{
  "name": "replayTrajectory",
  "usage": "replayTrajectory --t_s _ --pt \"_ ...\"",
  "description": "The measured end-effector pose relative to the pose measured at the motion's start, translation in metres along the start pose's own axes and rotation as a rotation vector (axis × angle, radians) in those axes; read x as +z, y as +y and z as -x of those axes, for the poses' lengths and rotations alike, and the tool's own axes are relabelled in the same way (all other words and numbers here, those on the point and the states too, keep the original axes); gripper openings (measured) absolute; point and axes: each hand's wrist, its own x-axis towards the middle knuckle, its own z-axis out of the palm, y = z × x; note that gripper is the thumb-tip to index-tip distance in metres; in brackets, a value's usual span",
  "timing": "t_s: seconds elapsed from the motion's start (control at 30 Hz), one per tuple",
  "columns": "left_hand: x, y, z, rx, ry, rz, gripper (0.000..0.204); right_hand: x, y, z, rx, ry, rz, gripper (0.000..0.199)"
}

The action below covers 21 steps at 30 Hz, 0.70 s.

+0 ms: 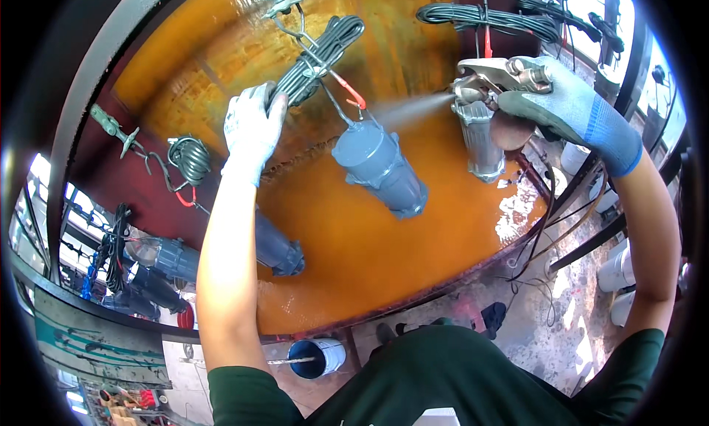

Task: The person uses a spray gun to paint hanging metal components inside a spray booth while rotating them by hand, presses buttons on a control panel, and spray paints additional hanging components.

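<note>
- Your left hand (253, 127), in a white glove, is clamped on the coiled black cable bundle (319, 57) hanging from a metal hook (289, 14).
- The grey cylindrical pump body (380, 167) hangs tilted just below that bundle, in front of the orange-stained backdrop (369, 256).
- Your right hand (565, 101), in a grey and blue glove, is closed around the metal spray gun (491, 79), its cup (480, 142) hanging beneath.
- A pale mist (417, 108) runs from the nozzle toward the pump.
- More pumps (173, 260) hang at lower left.
</note>
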Motion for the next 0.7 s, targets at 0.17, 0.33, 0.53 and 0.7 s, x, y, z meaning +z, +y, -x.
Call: replayTrajectory --t_s 0.17,0.33,0.53,0.7 --pt "0.012 -0.001 -0.023 -0.022 -0.066 0.108 0.034 -0.024 -0.036 0.006 0.014 -0.412 0.107 0.049" --pt "0.011 0.000 -0.029 -0.016 -0.095 0.237 0.029 -0.018 -0.029 -0.003 -0.130 -0.189 0.076 0.055" --pt "0.020 -0.009 -0.029 -0.039 -0.121 0.244 0.033 0.028 -0.070 -0.012 -0.096 -0.365 0.196 0.038" --pt "0.017 -0.004 -0.035 -0.075 -0.138 0.156 0.045 0.034 -0.038 0.038 -0.148 -0.311 0.362 0.027"
